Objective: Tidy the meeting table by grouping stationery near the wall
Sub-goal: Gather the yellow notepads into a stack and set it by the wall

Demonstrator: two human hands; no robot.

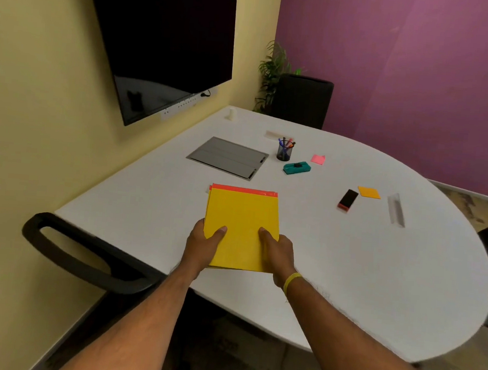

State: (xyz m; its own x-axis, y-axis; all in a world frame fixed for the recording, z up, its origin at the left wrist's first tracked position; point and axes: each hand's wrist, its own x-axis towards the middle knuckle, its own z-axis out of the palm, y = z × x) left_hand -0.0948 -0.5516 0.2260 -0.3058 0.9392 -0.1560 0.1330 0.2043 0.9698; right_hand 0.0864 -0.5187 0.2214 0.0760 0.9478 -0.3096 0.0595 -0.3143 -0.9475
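Both my hands hold a stack of yellow notepads (243,219) with a red top strip, above the white table (375,277). My left hand (203,247) grips its near left corner, my right hand (278,253) its near right corner, thumbs on top. Farther back stand a mesh pen cup (285,151) with several pens, a teal stapler-like item (296,168) and a pink sticky pad (317,159). To the right lie a black and red eraser (347,200), an orange sticky pad (369,192) and a clear ruler (396,210).
A grey cable hatch (227,157) is set into the table near the yellow wall. A black screen (161,38) hangs on that wall. A black chair arm (80,248) juts at the near left, another chair (302,101) and a plant stand at the far end.
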